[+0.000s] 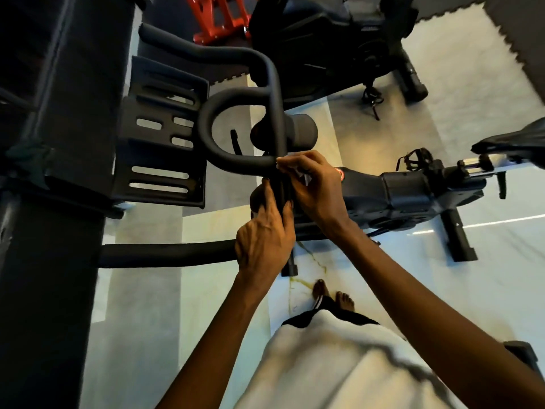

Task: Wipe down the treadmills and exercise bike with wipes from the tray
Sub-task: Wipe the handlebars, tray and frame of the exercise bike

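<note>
The exercise bike's black handlebar (236, 101) loops across the upper middle of the head view, with its frame (407, 196) and saddle (513, 143) stretching to the right. My left hand (265, 237) grips the vertical handlebar bar from below, fingers curled round it. My right hand (312, 184) is curled over the same bar just above, at the loop's junction, pinching a small pale wipe (303, 175) that is mostly hidden under the fingers.
A slotted black console tray (162, 143) sits left of the loop, beside a large dark upright panel (53, 202). A second black bike (339, 45) and a red frame (221, 16) stand beyond. Pale tiled floor (442, 290) spreads below, with my bare feet (333, 293) on it.
</note>
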`<state>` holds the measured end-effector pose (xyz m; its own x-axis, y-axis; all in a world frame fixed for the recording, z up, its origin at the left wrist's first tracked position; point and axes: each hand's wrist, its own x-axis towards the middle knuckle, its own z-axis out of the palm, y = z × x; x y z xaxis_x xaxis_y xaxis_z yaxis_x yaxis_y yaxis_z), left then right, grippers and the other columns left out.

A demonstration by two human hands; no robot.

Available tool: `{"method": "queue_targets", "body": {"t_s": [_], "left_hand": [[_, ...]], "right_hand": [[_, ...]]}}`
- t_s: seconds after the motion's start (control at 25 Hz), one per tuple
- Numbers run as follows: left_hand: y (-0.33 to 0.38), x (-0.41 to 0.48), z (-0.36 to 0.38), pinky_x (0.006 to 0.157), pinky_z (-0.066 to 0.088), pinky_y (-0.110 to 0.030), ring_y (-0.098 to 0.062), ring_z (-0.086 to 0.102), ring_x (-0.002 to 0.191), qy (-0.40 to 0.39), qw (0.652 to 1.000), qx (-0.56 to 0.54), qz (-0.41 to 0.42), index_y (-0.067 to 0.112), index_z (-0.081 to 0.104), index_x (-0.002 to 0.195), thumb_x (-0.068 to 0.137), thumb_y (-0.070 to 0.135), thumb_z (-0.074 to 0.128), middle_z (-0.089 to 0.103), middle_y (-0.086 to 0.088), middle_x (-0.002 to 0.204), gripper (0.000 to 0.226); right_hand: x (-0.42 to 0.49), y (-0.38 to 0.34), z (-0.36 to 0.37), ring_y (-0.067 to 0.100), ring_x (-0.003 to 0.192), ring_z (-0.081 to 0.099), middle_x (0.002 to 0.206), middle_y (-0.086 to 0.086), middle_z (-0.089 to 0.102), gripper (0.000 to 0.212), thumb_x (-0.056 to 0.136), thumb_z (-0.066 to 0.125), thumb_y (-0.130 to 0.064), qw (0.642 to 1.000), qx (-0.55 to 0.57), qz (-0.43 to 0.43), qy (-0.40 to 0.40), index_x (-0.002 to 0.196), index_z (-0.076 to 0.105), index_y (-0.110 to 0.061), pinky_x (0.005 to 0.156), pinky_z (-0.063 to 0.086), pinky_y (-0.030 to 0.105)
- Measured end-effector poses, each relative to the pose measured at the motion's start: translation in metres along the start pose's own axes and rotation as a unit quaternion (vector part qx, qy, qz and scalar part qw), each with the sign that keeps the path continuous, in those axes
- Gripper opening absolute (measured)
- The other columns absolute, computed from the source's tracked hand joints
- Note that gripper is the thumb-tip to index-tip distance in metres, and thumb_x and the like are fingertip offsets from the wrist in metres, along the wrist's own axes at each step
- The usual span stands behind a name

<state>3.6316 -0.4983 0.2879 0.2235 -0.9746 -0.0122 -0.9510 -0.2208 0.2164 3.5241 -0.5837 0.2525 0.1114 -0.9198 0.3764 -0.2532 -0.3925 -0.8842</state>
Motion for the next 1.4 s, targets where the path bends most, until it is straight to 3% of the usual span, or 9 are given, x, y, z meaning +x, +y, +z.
{"method": "queue_targets", "body": {"t_s": [0.16, 0.28, 0.4, 0.52, 0.64, 0.88, 1.08, 1.16, 1.4], "left_hand": [[0.001, -0.001, 0.006, 0.045, 0.019, -0.016, -0.003, 0.036, 0.049, 0.048, 0.999, -0.006, 0.000, 0.011, 0.031, 0.157, 0.106, 0.049, 0.028, 0.064, 0.000, 0.076, 0.064], [-0.001, 0.001, 0.008, 0.044, 0.016, -0.014, -0.003, 0.033, 0.049, 0.067, 0.998, -0.006, 0.016, 0.010, 0.036, 0.155, 0.106, 0.047, 0.037, 0.064, 0.001, 0.074, 0.061], [0.000, 0.001, 0.009, 0.045, 0.026, -0.018, -0.005, 0.036, 0.047, 0.075, 0.997, -0.006, 0.014, 0.009, 0.038, 0.153, 0.104, 0.047, 0.037, 0.064, 0.000, 0.073, 0.062], [0.001, 0.001, 0.011, 0.046, 0.029, -0.020, -0.011, 0.052, 0.047, 0.092, 0.996, -0.014, 0.008, 0.009, 0.045, 0.148, 0.103, 0.048, 0.040, 0.069, -0.001, 0.079, 0.059], [0.001, 0.003, 0.009, 0.051, 0.036, -0.024, -0.022, 0.069, 0.068, 0.100, 0.993, -0.054, -0.011, 0.013, 0.053, 0.136, 0.103, 0.050, 0.045, 0.072, -0.003, 0.092, 0.049], [0.001, -0.002, 0.013, 0.048, 0.043, -0.028, -0.018, 0.061, 0.058, 0.151, 0.988, -0.044, -0.010, 0.016, 0.062, 0.113, 0.099, 0.050, 0.053, 0.065, 0.002, 0.076, 0.038], [0.008, -0.002, 0.018, 0.055, 0.043, -0.028, -0.023, 0.066, 0.066, 0.221, 0.974, 0.002, -0.052, 0.017, 0.071, 0.113, 0.097, 0.051, 0.058, 0.071, 0.000, 0.093, 0.040], [0.012, -0.004, 0.025, 0.061, 0.045, -0.031, -0.023, 0.066, 0.070, 0.248, 0.966, 0.015, -0.071, 0.015, 0.072, 0.112, 0.099, 0.051, 0.058, 0.072, 0.000, 0.095, 0.040], [0.047, -0.012, 0.058, 0.091, 0.040, -0.032, -0.021, 0.064, 0.095, 0.335, 0.923, -0.004, -0.189, 0.016, 0.069, 0.128, 0.099, 0.037, 0.065, 0.072, 0.002, 0.112, 0.036]], "right_hand": [[-0.001, 0.004, -0.021, 0.011, 0.105, 0.061, 0.117, 0.011, 0.065, 0.032, 0.086, 0.076, -0.005, 0.986, -0.090, -0.097, -0.105, 0.117, 0.072, -0.008, 0.094, 0.048, 0.012], [0.028, 0.003, -0.017, 0.015, 0.099, 0.064, 0.115, 0.010, 0.065, 0.029, 0.088, 0.069, -0.015, 0.988, -0.104, -0.077, -0.086, 0.117, 0.072, -0.010, 0.086, 0.055, 0.018], [0.033, 0.000, -0.010, 0.014, 0.097, 0.062, 0.114, 0.010, 0.065, 0.032, 0.084, 0.075, -0.009, 0.985, -0.121, -0.075, -0.097, 0.116, 0.072, -0.009, 0.084, 0.054, 0.017], [0.034, 0.005, -0.029, 0.015, 0.100, 0.065, 0.118, 0.007, 0.065, 0.038, 0.083, 0.076, -0.001, 0.967, -0.143, -0.104, -0.184, 0.118, 0.072, -0.014, 0.086, 0.057, 0.023], [0.062, 0.001, -0.029, 0.018, 0.100, 0.065, 0.118, 0.009, 0.065, 0.032, 0.086, 0.071, -0.008, 0.965, -0.162, -0.100, -0.180, 0.118, 0.072, -0.013, 0.085, 0.059, 0.029], [0.080, -0.005, -0.021, 0.024, 0.107, 0.061, 0.118, 0.011, 0.064, 0.029, 0.087, 0.072, -0.010, 0.914, -0.167, -0.204, -0.309, 0.116, 0.073, -0.011, 0.087, 0.053, 0.029], [0.106, -0.009, -0.011, 0.019, 0.101, 0.065, 0.113, 0.006, 0.067, 0.021, 0.092, 0.068, -0.010, 0.907, -0.095, -0.227, -0.341, 0.112, 0.075, -0.012, 0.086, 0.055, 0.029], [0.114, -0.005, -0.015, 0.015, 0.099, 0.066, 0.113, 0.004, 0.067, 0.023, 0.092, 0.068, -0.009, 0.891, -0.054, -0.238, -0.383, 0.114, 0.075, -0.014, 0.088, 0.053, 0.021], [0.134, -0.001, -0.014, 0.013, 0.101, 0.065, 0.110, 0.004, 0.069, 0.023, 0.092, 0.067, -0.003, 0.856, 0.000, -0.279, -0.436, 0.111, 0.076, -0.011, 0.092, 0.043, 0.006]]}}
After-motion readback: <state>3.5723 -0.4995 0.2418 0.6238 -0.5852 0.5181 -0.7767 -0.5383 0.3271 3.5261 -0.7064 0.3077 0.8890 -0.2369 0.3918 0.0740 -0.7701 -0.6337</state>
